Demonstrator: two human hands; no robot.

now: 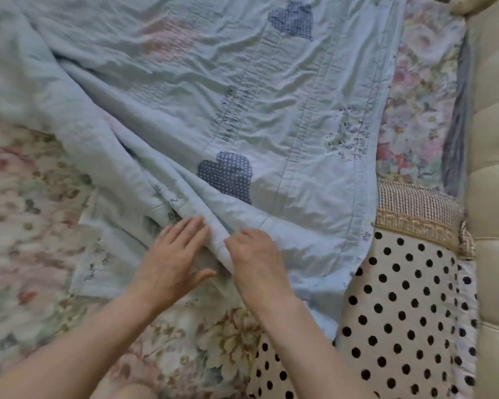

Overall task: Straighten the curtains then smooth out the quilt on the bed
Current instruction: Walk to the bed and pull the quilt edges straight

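Observation:
A pale blue quilt (185, 90) with dark dotted heart patches and printed lettering lies rumpled across the bed, with long folds running from the upper left down to the lower middle. My left hand (173, 254) rests flat on a fold near the quilt's near edge, fingers spread. My right hand (257, 260) lies just to its right, palm down, fingers curled over a raised ridge of the quilt. No curtains are in view.
A floral bedsheet (35, 226) covers the mattress on the left and bottom. A white pillow with black polka dots (401, 312) and a checked pillow (415, 203) lie at the right. A cream padded headboard (493, 168) runs along the right edge.

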